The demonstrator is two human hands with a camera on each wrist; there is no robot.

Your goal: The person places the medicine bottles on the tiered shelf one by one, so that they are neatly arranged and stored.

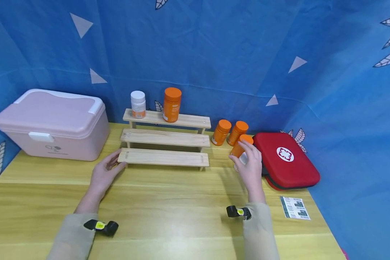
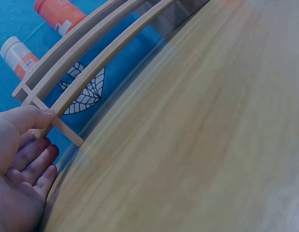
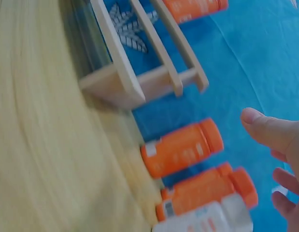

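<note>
A three-step wooden rack (image 1: 164, 157) stands mid-table. My left hand (image 1: 104, 173) holds the left end of its lowest step; in the left wrist view the thumb (image 2: 35, 117) lies on the step's end, the fingers curling beneath. To the right of the rack stand orange pill bottles: one beside it (image 1: 221, 133), another (image 1: 237, 133) close by, and a nearer one (image 1: 237, 148) partly behind my right hand (image 1: 251, 164). A white bottle (image 3: 207, 218) stands nearest that hand. In the right wrist view, thumb and fingers are spread apart above the bottles, holding nothing.
On the top step stand a white bottle (image 1: 138, 104) and a larger orange bottle (image 1: 172, 104). A pink lidded box (image 1: 61, 144) sits at left. At right lie a red first-aid case (image 1: 289, 162) and a printed card (image 1: 295, 208). Blue cloth (image 1: 195, 47) hangs behind.
</note>
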